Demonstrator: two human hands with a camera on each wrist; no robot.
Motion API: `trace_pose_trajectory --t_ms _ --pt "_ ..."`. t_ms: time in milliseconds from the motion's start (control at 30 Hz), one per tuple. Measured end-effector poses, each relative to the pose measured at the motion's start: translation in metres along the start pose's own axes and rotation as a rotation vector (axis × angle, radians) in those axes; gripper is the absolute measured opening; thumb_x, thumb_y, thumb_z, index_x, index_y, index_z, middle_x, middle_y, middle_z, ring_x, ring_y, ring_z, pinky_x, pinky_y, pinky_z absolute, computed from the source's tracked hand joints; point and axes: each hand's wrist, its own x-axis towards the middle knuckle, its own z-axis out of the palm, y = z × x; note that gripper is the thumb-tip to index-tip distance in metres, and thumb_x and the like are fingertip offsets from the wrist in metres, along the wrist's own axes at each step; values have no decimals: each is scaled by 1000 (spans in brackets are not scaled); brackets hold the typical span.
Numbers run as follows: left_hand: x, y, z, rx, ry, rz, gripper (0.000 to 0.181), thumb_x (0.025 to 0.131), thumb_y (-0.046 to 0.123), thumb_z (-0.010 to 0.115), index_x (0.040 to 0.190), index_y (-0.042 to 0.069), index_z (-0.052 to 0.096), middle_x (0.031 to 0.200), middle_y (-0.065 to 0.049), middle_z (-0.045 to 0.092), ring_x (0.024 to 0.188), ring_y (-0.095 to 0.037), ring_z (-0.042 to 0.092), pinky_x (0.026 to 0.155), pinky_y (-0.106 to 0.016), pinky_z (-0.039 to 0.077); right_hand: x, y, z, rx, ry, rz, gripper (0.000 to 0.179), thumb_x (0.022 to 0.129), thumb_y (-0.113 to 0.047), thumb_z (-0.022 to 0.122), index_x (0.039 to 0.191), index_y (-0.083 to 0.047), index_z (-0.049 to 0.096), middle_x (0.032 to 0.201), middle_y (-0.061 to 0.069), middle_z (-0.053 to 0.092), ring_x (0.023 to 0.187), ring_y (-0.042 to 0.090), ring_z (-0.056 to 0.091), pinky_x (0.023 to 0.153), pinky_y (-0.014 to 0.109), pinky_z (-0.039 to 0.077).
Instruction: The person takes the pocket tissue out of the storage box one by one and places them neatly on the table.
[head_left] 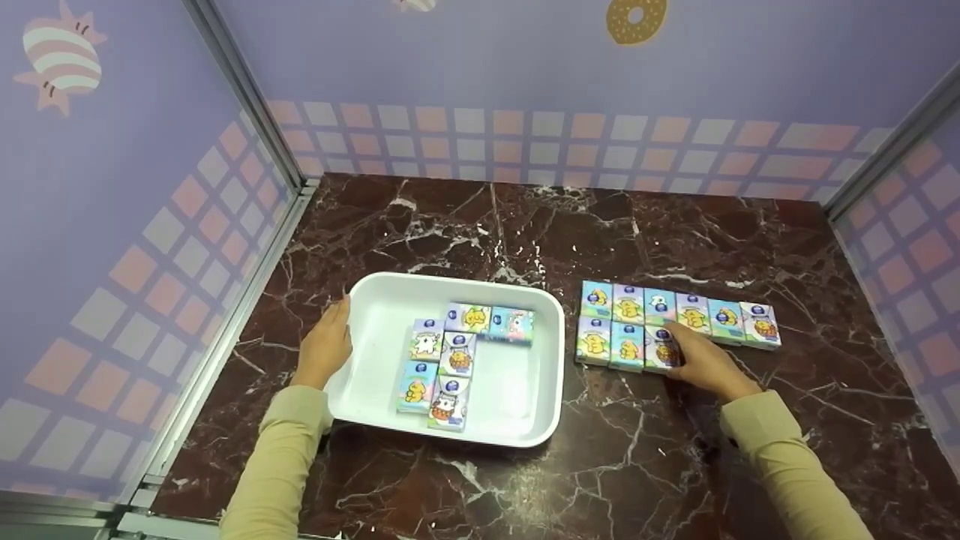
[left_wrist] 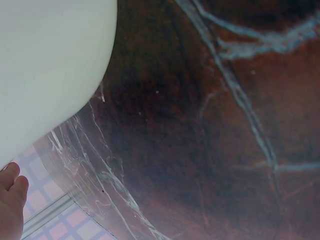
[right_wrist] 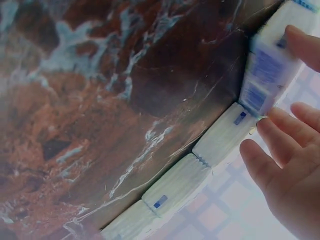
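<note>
My left hand (head_left: 326, 343) rests against the left outer wall of a white plastic tray (head_left: 371, 283), fingers extended along it. In the left wrist view, fingertips (left_wrist: 15, 175) show right at the tray's side. Several small tissue packs with cartoon prints, such as one white-bear pack (head_left: 448, 403), lie inside the tray. To its right, more packs stand side by side in two rows. My right hand (head_left: 705, 360) is at the right end of the front row, thumb and fingers pinching the end tissue pack (head_left: 660, 350). The right wrist view shows that pack (right_wrist: 265, 75) between thumb and fingers.
The back row of tissue packs (head_left: 660, 306) extends further right than the front row. Everything sits on a dark red marble-patterned table (head_left: 450, 225). Purple panels with checked borders (head_left: 510, 142) enclose it at the back and sides.
</note>
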Motion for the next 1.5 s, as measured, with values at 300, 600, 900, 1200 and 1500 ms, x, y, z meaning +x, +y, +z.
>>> trace_pose_trajectory --t_ms 300,600,900,1200,1500 --pt "-2 0 0 1 38 26 49 87 4 45 134 -2 33 128 -25 44 116 -39 44 93 -51 40 3 -8 -4 -25 20 -55 74 71 -6 69 133 6 31 137 31 27 124 46 27 101 58 26" --pt "-2 0 1 -19 9 12 51 88 5 45 136 -1 30 131 -24 42 119 -38 41 96 -50 39 12 -37 -7 -57 94 -155 69 71 -11 69 130 4 38 135 28 34 122 44 33 98 57 32" --pt "-2 -1 1 -20 0 1 51 88 6 44 136 -1 30 131 -24 42 120 -38 41 96 -50 39 19 -68 -8 -47 126 -240 62 75 -15 66 130 -1 41 135 22 38 122 40 37 96 56 35" --pt "-1 -1 0 -9 -2 1 50 88 7 44 136 -1 30 131 -25 41 120 -38 40 97 -50 37 31 -101 -8 -65 158 -331 60 72 -12 69 126 -2 46 132 21 42 119 39 41 96 53 38" --pt "-1 0 -2 -7 2 5 50 88 7 43 136 -1 31 131 -25 41 120 -39 41 95 -51 39 51 -128 0 -86 184 -449 53 72 -14 68 121 -6 51 127 17 48 114 33 48 95 48 41"
